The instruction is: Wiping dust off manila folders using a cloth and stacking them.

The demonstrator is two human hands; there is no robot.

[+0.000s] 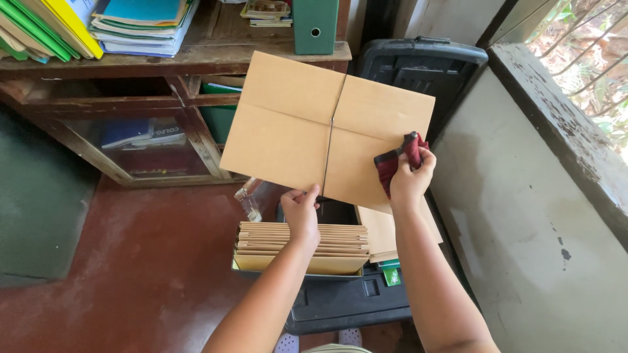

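My left hand (302,210) grips the lower edge of a large tan envelope folder (288,124) tied with a thin string, holding it up flat toward me. My right hand (411,178) is closed on a dark red cloth (396,162) pressed against the folder's right side. Below my hands, a stack of similar tan folders (302,243) stands on edge in a box on a black plastic crate (347,301).
A wooden shelf unit (190,59) at the back holds stacked books, coloured folders and a green lever-arch binder (315,25). A second black crate (418,65) leans by the pale wall (523,216). A barred window is top right. The floor is red (131,261).
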